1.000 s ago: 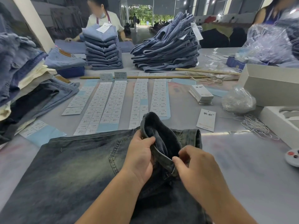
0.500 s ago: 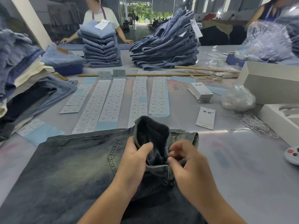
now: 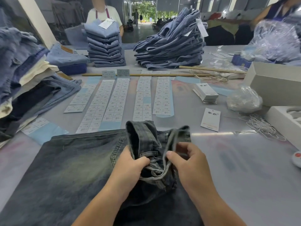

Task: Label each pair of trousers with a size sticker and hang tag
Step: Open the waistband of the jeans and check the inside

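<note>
One pair of dark trousers [image 3: 68, 173] lies flat on the near bench [image 3: 244, 176]. The left hand [image 3: 128, 167] and right hand [image 3: 189, 165] each have a closed grip pinching the raised waistband [image 3: 146, 144]. Beyond lie five sticker strips [image 3: 118, 98], one loose hang tag [image 3: 210, 119] and one tag stack [image 3: 206, 93]. Two folded piles [image 3: 169, 46] stand at the far edge. Bare bench lies right of the hands.

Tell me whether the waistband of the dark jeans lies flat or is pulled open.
Pulled open: the left hand and right hand each grip the waistband, which stands up off the table, showing the inside.
</note>
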The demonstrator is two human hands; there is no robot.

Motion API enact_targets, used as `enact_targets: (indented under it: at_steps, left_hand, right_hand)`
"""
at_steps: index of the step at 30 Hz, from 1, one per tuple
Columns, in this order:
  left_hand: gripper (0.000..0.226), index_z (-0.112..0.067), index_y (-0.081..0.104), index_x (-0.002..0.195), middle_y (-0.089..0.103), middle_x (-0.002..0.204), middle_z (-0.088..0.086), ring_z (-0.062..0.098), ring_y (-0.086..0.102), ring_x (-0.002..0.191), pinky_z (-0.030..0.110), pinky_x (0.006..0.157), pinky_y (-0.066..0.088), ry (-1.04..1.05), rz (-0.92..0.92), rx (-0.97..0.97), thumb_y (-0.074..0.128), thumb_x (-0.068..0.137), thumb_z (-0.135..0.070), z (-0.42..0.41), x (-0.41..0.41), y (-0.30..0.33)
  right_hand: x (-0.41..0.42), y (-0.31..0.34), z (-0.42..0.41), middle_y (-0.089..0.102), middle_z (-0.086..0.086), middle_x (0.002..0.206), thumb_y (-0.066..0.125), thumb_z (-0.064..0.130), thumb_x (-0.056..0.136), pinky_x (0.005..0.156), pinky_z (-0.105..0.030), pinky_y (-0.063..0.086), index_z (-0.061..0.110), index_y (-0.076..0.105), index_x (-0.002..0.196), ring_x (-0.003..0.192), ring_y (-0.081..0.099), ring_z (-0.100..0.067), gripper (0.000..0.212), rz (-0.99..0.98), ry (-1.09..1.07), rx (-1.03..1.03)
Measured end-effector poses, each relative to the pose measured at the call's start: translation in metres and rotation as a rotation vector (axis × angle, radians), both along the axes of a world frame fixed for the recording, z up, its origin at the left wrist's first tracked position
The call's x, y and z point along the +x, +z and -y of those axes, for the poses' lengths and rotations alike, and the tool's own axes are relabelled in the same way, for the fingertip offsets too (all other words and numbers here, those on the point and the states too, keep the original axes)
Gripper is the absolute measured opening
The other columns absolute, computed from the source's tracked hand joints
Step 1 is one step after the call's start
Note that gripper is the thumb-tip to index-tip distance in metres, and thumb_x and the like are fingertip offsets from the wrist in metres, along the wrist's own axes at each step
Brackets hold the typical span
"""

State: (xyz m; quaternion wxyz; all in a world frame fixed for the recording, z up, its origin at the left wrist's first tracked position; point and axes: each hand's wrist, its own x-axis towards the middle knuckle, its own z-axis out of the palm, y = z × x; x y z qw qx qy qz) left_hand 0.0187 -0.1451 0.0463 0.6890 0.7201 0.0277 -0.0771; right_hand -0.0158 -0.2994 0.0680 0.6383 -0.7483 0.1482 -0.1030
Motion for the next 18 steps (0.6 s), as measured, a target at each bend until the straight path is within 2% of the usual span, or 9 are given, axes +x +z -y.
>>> enact_targets:
  at_steps: [2,4,7,9,11,12,14,16,18]
  left_hand:
    - [0.055,-0.031,0.057,0.118,0.073,0.104,-0.010,0.010,0.070,0.099,0.045,0.095,0.053,0.117,0.098,0.027,0.073,0.065,-0.024,-0.004,-0.002,0.001]
    - [0.085,-0.039,0.037,0.138,0.067,0.114,-0.023,0.001,0.064,0.109,0.036,0.099,0.049,0.186,0.154,0.001,0.078,0.065,-0.046,-0.012,-0.007,0.004]
    - [0.112,-0.058,0.020,0.141,0.059,0.122,-0.035,-0.010,0.055,0.116,0.021,0.096,0.042,0.156,0.170,0.060,0.080,0.048,-0.074,-0.026,-0.010,0.008]
    - [0.111,-0.057,0.023,0.141,0.061,0.125,-0.025,-0.003,0.060,0.115,0.026,0.096,0.047,0.158,0.141,0.085,0.086,0.050,-0.059,-0.036,-0.005,0.006]
    - [0.098,-0.052,0.029,0.141,0.067,0.123,-0.009,0.008,0.068,0.106,0.032,0.089,0.053,0.172,0.103,-0.005,0.082,0.062,-0.027,-0.043,0.000,0.002]
    - [0.091,-0.049,0.032,0.139,0.070,0.118,-0.004,0.011,0.070,0.102,0.033,0.083,0.055,0.161,0.096,-0.063,0.077,0.070,-0.012,-0.045,0.001,0.001]
    - [0.085,-0.045,0.036,0.140,0.072,0.114,0.000,0.020,0.072,0.100,0.034,0.075,0.058,0.123,0.119,-0.136,0.065,0.082,0.010,-0.044,0.001,-0.001]
    - [0.088,-0.049,0.035,0.142,0.070,0.118,0.000,0.020,0.071,0.103,0.028,0.075,0.058,0.095,0.174,-0.134,0.058,0.086,0.016,-0.038,-0.001,-0.004]
    - [0.089,-0.058,0.038,0.135,0.070,0.117,-0.006,0.015,0.070,0.104,0.022,0.076,0.056,0.081,0.229,-0.108,0.057,0.087,0.015,-0.028,-0.003,-0.002]
  right_hand:
    - [0.000,0.003,-0.007,0.077,0.001,0.087,0.075,0.008,0.083,0.081,-0.039,0.059,0.015,0.074,0.093,0.083,0.074,-0.016,0.012,0.048,0.141,0.082]
    - [0.000,0.007,-0.014,0.077,-0.001,0.087,0.073,0.010,0.087,0.081,-0.035,0.059,0.017,0.077,0.092,0.084,0.074,-0.018,0.010,0.085,0.264,0.113]
    - [0.006,0.013,-0.025,0.076,0.001,0.083,0.067,0.013,0.091,0.075,-0.029,0.059,0.029,0.077,0.088,0.080,0.072,-0.012,0.019,0.112,0.365,0.081]
    - [0.010,0.014,-0.034,0.076,-0.005,0.083,0.062,0.014,0.091,0.078,-0.039,0.059,0.024,0.076,0.087,0.081,0.072,-0.021,0.017,0.107,0.381,0.105]
    - [0.014,0.010,-0.039,0.073,-0.016,0.084,0.056,0.009,0.094,0.079,-0.053,0.058,0.015,0.074,0.086,0.078,0.070,-0.034,0.020,0.077,0.335,0.182]
    - [0.015,0.008,-0.039,0.072,-0.019,0.083,0.053,0.004,0.095,0.078,-0.056,0.058,0.013,0.072,0.085,0.075,0.069,-0.035,0.024,0.060,0.298,0.220]
    - [0.017,0.004,-0.037,0.073,-0.015,0.083,0.049,-0.004,0.095,0.076,-0.057,0.057,0.017,0.070,0.088,0.071,0.068,-0.031,0.030,0.048,0.211,0.259]
    - [0.014,-0.001,-0.032,0.073,-0.008,0.086,0.045,-0.009,0.094,0.067,-0.055,0.056,0.031,0.063,0.095,0.067,0.065,-0.034,0.044,0.089,0.130,0.240]
    - [0.008,-0.009,-0.028,0.070,0.001,0.082,0.044,-0.009,0.091,0.053,-0.045,0.051,0.041,0.059,0.091,0.057,0.059,-0.026,0.052,0.141,0.061,0.031]
